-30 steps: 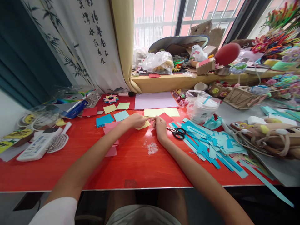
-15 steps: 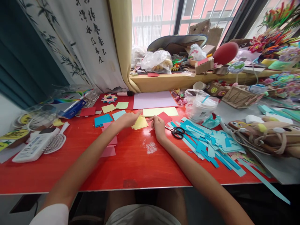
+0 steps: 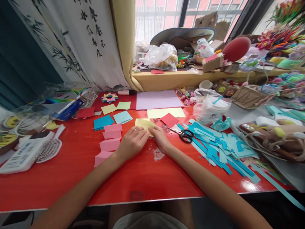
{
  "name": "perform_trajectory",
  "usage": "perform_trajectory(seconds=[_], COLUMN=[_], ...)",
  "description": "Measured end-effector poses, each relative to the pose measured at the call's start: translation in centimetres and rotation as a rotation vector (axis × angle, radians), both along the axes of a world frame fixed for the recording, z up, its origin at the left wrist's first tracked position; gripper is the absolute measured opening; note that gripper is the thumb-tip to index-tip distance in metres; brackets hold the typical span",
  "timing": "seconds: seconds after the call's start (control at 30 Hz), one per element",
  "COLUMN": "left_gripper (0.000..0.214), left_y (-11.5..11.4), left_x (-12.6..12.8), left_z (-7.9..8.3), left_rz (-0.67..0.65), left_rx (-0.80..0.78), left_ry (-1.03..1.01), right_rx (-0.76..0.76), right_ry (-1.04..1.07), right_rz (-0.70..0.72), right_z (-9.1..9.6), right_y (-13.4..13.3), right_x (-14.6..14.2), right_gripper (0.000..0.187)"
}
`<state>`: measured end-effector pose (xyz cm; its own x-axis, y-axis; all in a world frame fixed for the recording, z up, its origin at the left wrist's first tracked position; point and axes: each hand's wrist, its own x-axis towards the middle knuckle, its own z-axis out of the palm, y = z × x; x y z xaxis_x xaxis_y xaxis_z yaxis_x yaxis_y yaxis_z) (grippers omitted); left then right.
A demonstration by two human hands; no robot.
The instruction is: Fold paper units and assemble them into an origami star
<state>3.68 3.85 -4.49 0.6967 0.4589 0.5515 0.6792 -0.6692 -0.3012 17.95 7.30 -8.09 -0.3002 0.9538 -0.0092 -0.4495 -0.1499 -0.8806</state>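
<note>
My left hand (image 3: 133, 140) lies over the lower left of a yellow paper square (image 3: 144, 123), its fingers curled on it. From the right, my right hand (image 3: 161, 138) pinches the same paper between thumb and fingers. Another yellow sheet seems to lie under it, partly hidden. Just beyond my right hand is a red paper square (image 3: 169, 119), with black-handled scissors (image 3: 185, 136) beside it. Folded pink papers (image 3: 110, 144) run in a column left of my left hand. Blue squares (image 3: 103, 122) and a light blue square (image 3: 122, 117) lie above them.
A pale yellow strip (image 3: 166, 113) and a lilac sheet (image 3: 158, 100) lie behind the hands. Many blue paper strips (image 3: 214, 141) cover the right side, near a bagged white cup (image 3: 212, 108). A folded-paper ring (image 3: 109, 98) sits at the back left. A white bottle (image 3: 26, 152) lies far left.
My left hand has drawn back and down onto the yellow paper, which both hands now grip. My right hand has closed in on its right side. The view has shifted slightly.
</note>
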Motion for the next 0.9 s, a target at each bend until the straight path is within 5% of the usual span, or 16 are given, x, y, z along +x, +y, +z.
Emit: perform_trajectory(seconds=[0.43,0.57,0.9], left_gripper=[0.014,0.016,0.031], left_y=[0.8,0.8,1.4], left_x=[-1.0,-1.1,-1.5], left_z=[1.1,1.2,2.0], left_rz=[0.066,0.062,0.142], left_rx=[-0.337,-0.572,-0.863], left_ry=[-0.395,-0.485,-0.667], right_rx=[0.057,0.097,0.064], right_ry=[-0.049,-0.154,-0.105], right_rz=[0.285,0.342,0.211], right_z=[1.0,1.0,0.9], right_y=[-0.1,-0.3,-0.1], right_x=[1.0,1.0,1.0], right_gripper=[0.037,0.031,0.030])
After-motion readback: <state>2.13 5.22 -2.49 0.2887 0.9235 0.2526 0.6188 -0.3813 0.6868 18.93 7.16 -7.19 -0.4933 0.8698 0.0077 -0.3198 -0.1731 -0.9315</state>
